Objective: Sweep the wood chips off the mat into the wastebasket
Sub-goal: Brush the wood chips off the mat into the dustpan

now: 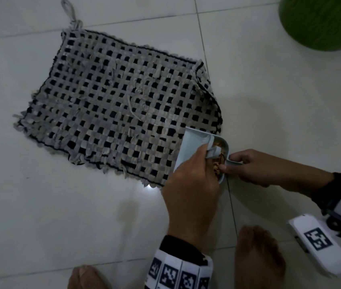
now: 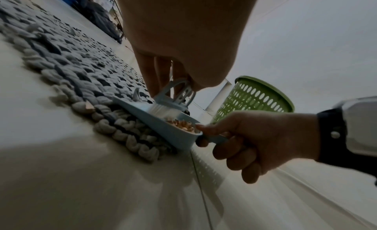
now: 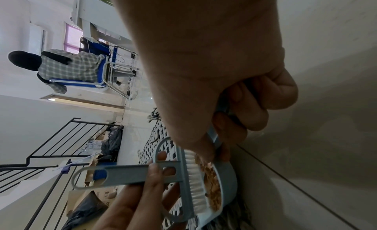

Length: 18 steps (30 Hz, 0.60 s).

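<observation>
Left hand (image 1: 190, 180) fingers (image 3: 151, 177) clamped on the small blue brush (image 3: 183, 181), bristles down in the dustpan (image 1: 192, 144); right hand (image 1: 255, 167) gripping the dustpan's handle. Wood chips (image 2: 183, 126) heaped inside the pan, tilted at the woven mat (image 1: 113, 101) corner. Green wastebasket (image 2: 255, 99) upright on the tiled floor (image 1: 61, 215), well apart.

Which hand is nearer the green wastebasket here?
Right. The right hand holds the dustpan handle on the wastebasket side; the left hand holds the brush, farther from it.
</observation>
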Available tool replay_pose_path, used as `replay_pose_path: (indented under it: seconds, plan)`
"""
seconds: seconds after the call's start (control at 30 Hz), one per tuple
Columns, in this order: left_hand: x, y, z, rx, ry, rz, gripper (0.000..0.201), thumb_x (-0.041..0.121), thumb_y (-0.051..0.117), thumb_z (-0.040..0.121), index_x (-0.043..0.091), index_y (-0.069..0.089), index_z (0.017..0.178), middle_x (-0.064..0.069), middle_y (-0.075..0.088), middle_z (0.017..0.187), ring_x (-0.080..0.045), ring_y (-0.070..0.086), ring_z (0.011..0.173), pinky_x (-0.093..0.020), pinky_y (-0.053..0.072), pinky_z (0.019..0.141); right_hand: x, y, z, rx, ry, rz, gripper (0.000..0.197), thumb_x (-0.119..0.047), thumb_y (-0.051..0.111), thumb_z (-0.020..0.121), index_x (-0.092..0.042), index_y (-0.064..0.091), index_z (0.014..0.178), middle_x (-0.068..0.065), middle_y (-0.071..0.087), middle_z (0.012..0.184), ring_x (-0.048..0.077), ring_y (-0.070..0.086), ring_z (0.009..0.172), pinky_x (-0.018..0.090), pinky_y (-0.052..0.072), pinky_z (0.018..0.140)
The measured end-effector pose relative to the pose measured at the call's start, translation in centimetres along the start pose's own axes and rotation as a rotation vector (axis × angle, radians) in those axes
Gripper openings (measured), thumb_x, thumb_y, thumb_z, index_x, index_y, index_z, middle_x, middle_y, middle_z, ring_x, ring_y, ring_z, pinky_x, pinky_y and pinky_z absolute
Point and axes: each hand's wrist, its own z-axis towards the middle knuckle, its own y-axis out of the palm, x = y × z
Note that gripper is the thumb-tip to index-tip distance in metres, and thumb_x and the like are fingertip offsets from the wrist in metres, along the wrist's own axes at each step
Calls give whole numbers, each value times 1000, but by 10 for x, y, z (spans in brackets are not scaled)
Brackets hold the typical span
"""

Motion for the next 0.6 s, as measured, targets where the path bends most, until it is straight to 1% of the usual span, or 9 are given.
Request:
replay_pose_path:
  seconds: [0.07, 0.13, 0.17, 0.23, 0.3, 0.4, 0.43, 0.5, 0.6]
  plan:
    - [-3, -5, 5, 32, -58, -103, 26, 34, 48, 104, 21, 69, 97, 9, 63, 67, -4, 53, 51, -10, 31, 46, 2, -2, -2, -9, -10, 24, 31, -50, 59, 90, -22, 71, 90, -2, 43, 50, 10, 31, 39, 22, 24, 39]
    - [-11, -13, 13, 54, -195, -315, 34, 35, 51, 104, 19, 62, 76, 7, 57, 58, -6, 51, 47, -15, 35, 42, 6, -5, -6, -12, -20, 59, 31, -48, 60, 90, -20, 72, 94, -2, 41, 50, 10, 29, 39, 22, 23, 39]
    - [-15, -19, 19, 59, -267, -425, 37, 35, 52, 103, 16, 60, 72, 2, 57, 57, -5, 51, 47, -15, 37, 42, 8, -7, -8, -9, -23, 70, 31, -48, 60, 90, -19, 72, 95, -3, 40, 49, 10, 28, 39, 22, 22, 40]
    - [-25, -33, 29, 115, -345, -558, 39, 31, 54, 102, 7, 60, 72, -9, 59, 61, -4, 48, 48, -16, 38, 43, 15, -12, -13, -6, -21, 99, 33, -47, 60, 90, -17, 72, 96, -4, 39, 48, 11, 27, 39, 22, 21, 41]
    - [-36, -44, 38, 171, -371, -590, 39, 30, 54, 102, 5, 62, 74, -11, 60, 64, -5, 49, 50, -17, 39, 44, 22, -14, -19, 11, -7, 118, 35, -47, 60, 90, -15, 72, 97, -3, 38, 48, 12, 26, 39, 23, 21, 42]
    - [-52, -49, 44, 198, -382, -568, 47, 36, 53, 102, -6, 63, 83, -27, 63, 78, -18, 54, 61, -28, 43, 53, 38, -16, -23, 43, 0, 128, 41, -48, 61, 88, -8, 70, 97, -2, 36, 47, 13, 26, 39, 24, 21, 43]
    - [-55, -49, 46, 192, -387, -566, 49, 37, 53, 102, -8, 63, 86, -30, 62, 82, -21, 54, 63, -30, 44, 55, 40, -15, -26, 50, 5, 124, 43, -47, 61, 89, -6, 69, 97, -3, 37, 46, 13, 26, 39, 24, 21, 43]
    - [-57, -49, 47, 151, -380, -555, 49, 38, 53, 102, -7, 63, 86, -29, 62, 81, -20, 52, 62, -29, 43, 55, 49, -8, -29, 36, 8, 142, 44, -45, 61, 90, -3, 68, 98, -2, 37, 45, 13, 27, 38, 22, 21, 40]
    - [-52, -46, 47, 95, -369, -514, 43, 37, 53, 102, 3, 65, 78, -15, 58, 65, -12, 46, 55, -24, 38, 50, 55, -7, -34, 40, 29, 146, 43, -44, 62, 90, -2, 67, 96, -1, 37, 46, 13, 27, 38, 21, 21, 39]
